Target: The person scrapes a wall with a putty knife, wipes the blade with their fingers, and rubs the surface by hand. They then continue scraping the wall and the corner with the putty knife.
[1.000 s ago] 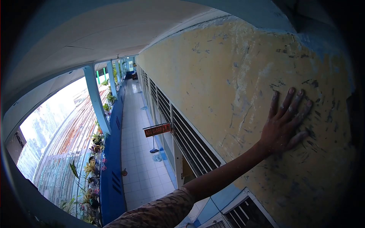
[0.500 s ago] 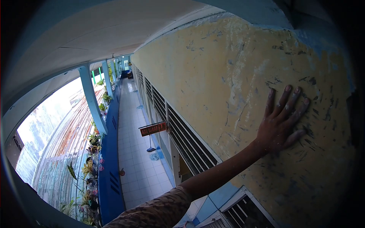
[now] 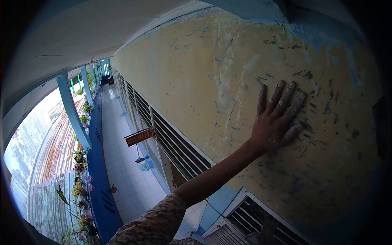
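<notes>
My left hand (image 3: 272, 122) lies flat against the yellow wall (image 3: 183, 81), fingers spread and pointing up, thumb out to the right. It holds nothing, and whitish dust or paint marks its fingers. Dark scrapes and chipped patches surround the hand, mostly above and to its right. The patterned sleeve (image 3: 157, 218) of that arm rises from the bottom edge. My right hand is out of view.
Barred windows (image 3: 171, 139) run below the wall, with a hanging sign (image 3: 139, 136) beside them. Further down are a tiled corridor (image 3: 122, 175), a long-handled tool (image 3: 139, 159), a blue parapet (image 3: 98, 179), potted plants (image 3: 79, 190) and pillars (image 3: 73, 110).
The view has swung to the right, so the corridor, wall and arm appear further left. My left hand stays spread on nearly the same wall spot.
</notes>
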`<action>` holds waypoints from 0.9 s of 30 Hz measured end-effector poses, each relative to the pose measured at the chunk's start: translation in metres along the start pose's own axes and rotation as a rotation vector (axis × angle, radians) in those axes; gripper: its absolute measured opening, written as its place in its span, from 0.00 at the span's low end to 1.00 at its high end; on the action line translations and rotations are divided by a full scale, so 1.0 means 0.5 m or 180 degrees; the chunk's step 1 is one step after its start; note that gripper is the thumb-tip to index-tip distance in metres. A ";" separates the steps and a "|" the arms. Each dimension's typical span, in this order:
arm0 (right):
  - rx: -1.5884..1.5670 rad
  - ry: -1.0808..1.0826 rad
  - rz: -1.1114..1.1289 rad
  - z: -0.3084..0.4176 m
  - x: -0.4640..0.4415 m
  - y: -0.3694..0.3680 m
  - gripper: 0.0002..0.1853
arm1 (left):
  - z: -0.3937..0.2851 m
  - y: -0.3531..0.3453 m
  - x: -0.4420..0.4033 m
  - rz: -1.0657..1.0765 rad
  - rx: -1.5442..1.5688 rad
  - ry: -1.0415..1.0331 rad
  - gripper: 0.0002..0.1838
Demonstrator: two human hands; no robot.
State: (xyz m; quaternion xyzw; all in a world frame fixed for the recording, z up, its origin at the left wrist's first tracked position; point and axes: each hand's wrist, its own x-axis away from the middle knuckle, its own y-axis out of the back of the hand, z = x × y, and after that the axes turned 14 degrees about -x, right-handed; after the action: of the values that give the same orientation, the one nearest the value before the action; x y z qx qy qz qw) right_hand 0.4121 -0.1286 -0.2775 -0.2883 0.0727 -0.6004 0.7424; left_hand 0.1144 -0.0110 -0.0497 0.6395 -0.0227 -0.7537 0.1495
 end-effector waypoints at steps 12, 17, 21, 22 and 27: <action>0.0517 0.2091 0.0992 0.284 -0.031 -0.083 0.29 | -0.086 0.078 0.020 -0.0720 0.1872 -0.0821 0.31; 0.0679 0.2635 0.1298 0.463 0.008 -0.324 0.26 | -0.075 0.054 -0.099 -0.1426 0.1807 -0.0717 0.34; 0.0877 0.2663 0.1378 0.549 -0.042 -0.407 0.21 | -0.081 0.066 -0.170 -0.1683 0.1203 -0.0894 0.33; 0.0845 0.2733 0.1350 0.563 -0.057 -0.424 0.20 | -0.083 0.065 -0.185 -0.1754 0.0982 -0.0978 0.32; 0.0825 0.2951 0.1278 0.562 -0.072 -0.435 0.17 | -0.082 0.028 -0.211 -0.1694 0.0914 -0.1163 0.28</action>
State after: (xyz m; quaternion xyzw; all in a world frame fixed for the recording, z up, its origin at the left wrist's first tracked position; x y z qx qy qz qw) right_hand 0.3453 -0.0238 0.0575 0.1217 0.3727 -0.5149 0.7623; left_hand 0.1715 0.0089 0.0468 0.4921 0.0126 -0.8574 -0.1501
